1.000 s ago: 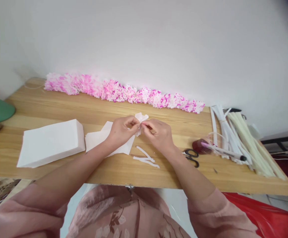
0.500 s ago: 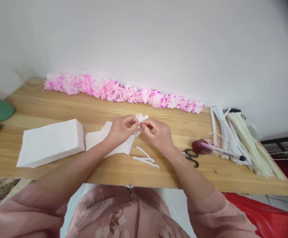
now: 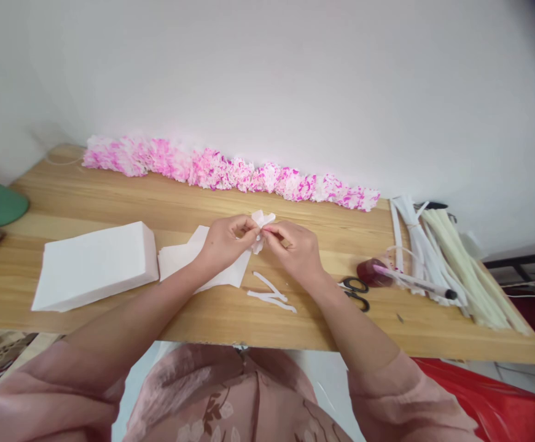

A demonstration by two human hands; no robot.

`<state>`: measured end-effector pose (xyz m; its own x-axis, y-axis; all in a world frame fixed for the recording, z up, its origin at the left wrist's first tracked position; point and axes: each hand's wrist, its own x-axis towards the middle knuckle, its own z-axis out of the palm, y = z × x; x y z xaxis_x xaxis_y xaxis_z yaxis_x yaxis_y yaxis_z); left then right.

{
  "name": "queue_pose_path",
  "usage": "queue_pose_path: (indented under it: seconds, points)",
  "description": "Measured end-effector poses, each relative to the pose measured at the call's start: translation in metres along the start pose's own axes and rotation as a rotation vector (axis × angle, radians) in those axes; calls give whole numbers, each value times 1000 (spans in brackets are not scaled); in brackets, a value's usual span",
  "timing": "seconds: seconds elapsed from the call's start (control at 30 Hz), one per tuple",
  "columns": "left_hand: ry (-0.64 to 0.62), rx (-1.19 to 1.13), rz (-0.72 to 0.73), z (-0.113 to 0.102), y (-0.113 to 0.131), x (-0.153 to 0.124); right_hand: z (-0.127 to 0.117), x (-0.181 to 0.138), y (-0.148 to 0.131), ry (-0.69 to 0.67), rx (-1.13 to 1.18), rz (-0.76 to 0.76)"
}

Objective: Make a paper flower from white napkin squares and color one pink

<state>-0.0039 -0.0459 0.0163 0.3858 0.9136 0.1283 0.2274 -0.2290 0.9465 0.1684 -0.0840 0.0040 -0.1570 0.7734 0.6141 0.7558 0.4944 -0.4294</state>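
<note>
Between my two hands is a small piece of white tissue paper point(image 3: 262, 219), gathered at its middle and fanned out at both ends. My left hand point(image 3: 228, 240) pinches it from the left, thumb against forefinger. From the other side my right hand point(image 3: 293, 245) pinches at the same gathered middle, the fingertips of both hands almost touching. Whether a thin tie runs round the middle is hidden by the fingers. Flat white tissue sheets point(image 3: 223, 270) lie under my left hand and wrist. A few short white strips point(image 3: 271, 298) lie on the table below the hands.
A thick stack of white tissue point(image 3: 94, 264) is at left. Pink-and-white paper flowers point(image 3: 230, 172) line the wall. Black-handled scissors point(image 3: 355, 293), a jar of dark red liquid point(image 3: 371, 272) with a pen-like tube point(image 3: 414, 280) and bundled white strips point(image 3: 433, 264) are at right.
The white tissue paper between my fingertips has turned slightly, and its upper end looks more spread. Both hands keep nearly the same place and pinch.
</note>
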Motion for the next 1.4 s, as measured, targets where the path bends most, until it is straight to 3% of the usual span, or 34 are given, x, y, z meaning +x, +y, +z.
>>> queue_pose_path:
  seconds: [0.87,1.23,1.4]
  points:
    - [-16,-32,-21,2,0,0,1,-1,1,-18,-76,-38]
    - [-7,-40,-10,2,-1,0,1,1,-5,-14,36,141]
    - [-18,-49,-25,1,3,0,0,0,-3,-8,38,141]
